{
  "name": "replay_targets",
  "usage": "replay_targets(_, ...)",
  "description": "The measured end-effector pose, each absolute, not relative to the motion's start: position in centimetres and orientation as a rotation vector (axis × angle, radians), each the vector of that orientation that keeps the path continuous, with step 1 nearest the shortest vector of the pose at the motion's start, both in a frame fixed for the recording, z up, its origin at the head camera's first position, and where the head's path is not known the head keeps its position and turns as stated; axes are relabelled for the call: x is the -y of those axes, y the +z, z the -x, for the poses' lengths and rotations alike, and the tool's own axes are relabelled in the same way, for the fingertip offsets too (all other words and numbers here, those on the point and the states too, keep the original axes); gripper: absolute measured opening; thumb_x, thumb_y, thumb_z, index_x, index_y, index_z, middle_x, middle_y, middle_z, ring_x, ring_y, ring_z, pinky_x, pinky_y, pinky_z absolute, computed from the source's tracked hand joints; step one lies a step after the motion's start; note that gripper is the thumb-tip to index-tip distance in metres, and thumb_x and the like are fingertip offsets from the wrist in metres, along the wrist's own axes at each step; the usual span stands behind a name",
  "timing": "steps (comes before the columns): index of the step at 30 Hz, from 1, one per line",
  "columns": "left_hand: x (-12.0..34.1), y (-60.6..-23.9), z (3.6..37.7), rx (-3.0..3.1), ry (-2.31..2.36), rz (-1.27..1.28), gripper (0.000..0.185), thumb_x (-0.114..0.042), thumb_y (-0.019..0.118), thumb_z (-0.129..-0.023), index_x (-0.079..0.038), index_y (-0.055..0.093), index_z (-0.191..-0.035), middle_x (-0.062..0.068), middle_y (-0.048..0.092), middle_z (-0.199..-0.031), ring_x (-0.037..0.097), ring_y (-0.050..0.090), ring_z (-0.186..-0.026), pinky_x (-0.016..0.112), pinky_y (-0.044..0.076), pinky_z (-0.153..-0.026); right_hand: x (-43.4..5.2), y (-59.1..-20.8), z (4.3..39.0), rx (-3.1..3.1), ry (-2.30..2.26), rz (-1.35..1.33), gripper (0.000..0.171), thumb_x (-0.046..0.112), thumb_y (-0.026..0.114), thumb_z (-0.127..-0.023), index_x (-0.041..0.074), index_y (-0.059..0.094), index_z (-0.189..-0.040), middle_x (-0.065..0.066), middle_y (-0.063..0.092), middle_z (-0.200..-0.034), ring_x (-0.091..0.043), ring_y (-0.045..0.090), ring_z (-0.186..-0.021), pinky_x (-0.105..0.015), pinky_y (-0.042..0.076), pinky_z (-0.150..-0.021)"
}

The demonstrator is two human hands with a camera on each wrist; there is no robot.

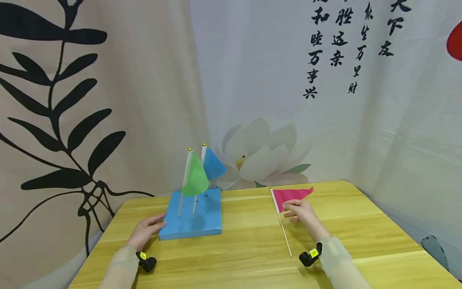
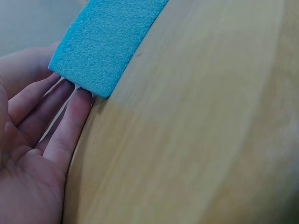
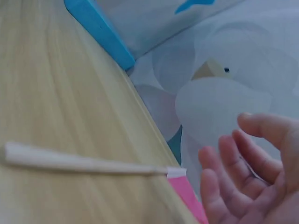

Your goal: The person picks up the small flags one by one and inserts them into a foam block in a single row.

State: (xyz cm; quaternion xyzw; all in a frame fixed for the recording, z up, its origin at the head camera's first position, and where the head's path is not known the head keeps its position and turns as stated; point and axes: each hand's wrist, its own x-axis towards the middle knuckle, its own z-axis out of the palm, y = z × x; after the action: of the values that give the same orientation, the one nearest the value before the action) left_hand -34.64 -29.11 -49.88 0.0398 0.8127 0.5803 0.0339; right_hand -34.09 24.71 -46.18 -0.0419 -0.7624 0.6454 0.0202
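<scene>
A blue foam board (image 1: 202, 226) lies on the table, with a green flag (image 1: 196, 176) and a blue flag (image 1: 214, 165) upright in it on thin sticks. At the board's left edge, my left hand (image 1: 146, 228) rests with its fingers extended against the side. The left wrist view shows those fingertips (image 2: 81, 97) right at the foam corner. To the right lies a pink flag (image 1: 285, 196) with a white sleeve and a pale wooden stick (image 3: 93, 163). My right hand (image 1: 304, 214) is over the flag's cloth, fingers spread apart and nothing between them in the right wrist view.
The wooden table (image 1: 249, 249) ends at a light printed curtain (image 1: 252, 80) behind the board and the pink flag. Several small holes dot the board's top. A black wrist camera (image 1: 146, 263) sits on the left cuff, another camera (image 1: 309, 255) on the right.
</scene>
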Motion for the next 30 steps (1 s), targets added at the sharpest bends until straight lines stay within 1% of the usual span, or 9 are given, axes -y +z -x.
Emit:
replay_targets(2, 29.1, -49.8, 34.6, -2.502, 1.782, -0.124, 0.059, -0.028, 0.062, -0.097, -0.001, 0.043, -0.146, 0.021, 0.037, -0.149, 0.036, 0.046, -0.129, 0.045, 0.044, -0.103, -24.9, -46.5, 34.0, 2.389, 2.002, 0.17, 0.03, 0.019, 0.07, -0.09, -0.005, 0.066, -0.108, -0.014, 0.069, -0.096, -0.025, 0.07, -0.078, -0.029, 0.056, -0.058)
replay_targets(6, 29.0, -49.6, 34.4, -2.511, 1.778, -0.124, 0.059, -0.028, 0.062, -0.097, -0.001, 0.042, -0.146, 0.022, 0.037, -0.15, 0.037, 0.046, -0.129, 0.046, 0.043, -0.104, -25.0, -47.1, 34.0, 2.418, 2.019, 0.192, 0.033, 0.017, 0.069, -0.09, -0.007, 0.065, -0.111, -0.017, 0.069, -0.097, -0.024, 0.069, -0.074, -0.027, 0.054, -0.055)
replay_targets(13, 29.2, -49.8, 34.5, -2.51, 1.78, -0.104, 0.06, -0.029, 0.063, -0.096, -0.002, 0.042, -0.146, 0.02, 0.037, -0.15, 0.036, 0.046, -0.129, 0.044, 0.043, -0.104, -24.8, -48.5, 33.9, 2.441, 2.069, 0.13, 0.029, 0.01, 0.065, -0.09, -0.012, 0.064, -0.109, -0.011, 0.069, -0.084, -0.017, 0.066, -0.066, -0.027, 0.057, -0.054)
replay_targets(20, 29.3, -49.8, 34.4, -2.517, 1.779, -0.127, 0.06, -0.028, 0.063, -0.096, 0.0, 0.042, -0.146, 0.021, 0.037, -0.149, 0.036, 0.046, -0.129, 0.045, 0.043, -0.104, -24.5, -48.8, 33.2, 2.546, 1.987, 0.183, 0.026, 0.01, 0.068, -0.086, -0.008, 0.065, -0.104, -0.011, 0.066, -0.076, -0.016, 0.064, -0.056, -0.03, 0.056, -0.048)
replay_targets(24, 29.2, -49.8, 34.5, -2.521, 1.765, -0.119, 0.061, -0.028, 0.062, -0.096, -0.001, 0.042, -0.146, 0.02, 0.038, -0.149, 0.034, 0.047, -0.128, 0.045, 0.043, -0.104, -24.3, -49.0, 33.0, 2.573, 1.913, 0.177, 0.023, 0.011, 0.071, -0.084, -0.007, 0.068, -0.099, -0.011, 0.066, -0.074, -0.015, 0.062, -0.054, -0.032, 0.056, -0.047)
replay_targets(30, 29.0, -49.8, 34.5, -2.519, 1.768, -0.134, 0.06, -0.028, 0.061, -0.097, -0.001, 0.041, -0.147, 0.021, 0.036, -0.15, 0.036, 0.046, -0.129, 0.048, 0.04, -0.106, -23.9, -48.9, 33.1, 2.622, 1.735, 0.189, 0.016, 0.012, 0.075, -0.08, -0.001, 0.07, -0.088, -0.008, 0.064, -0.069, -0.016, 0.06, -0.053, -0.033, 0.055, -0.046)
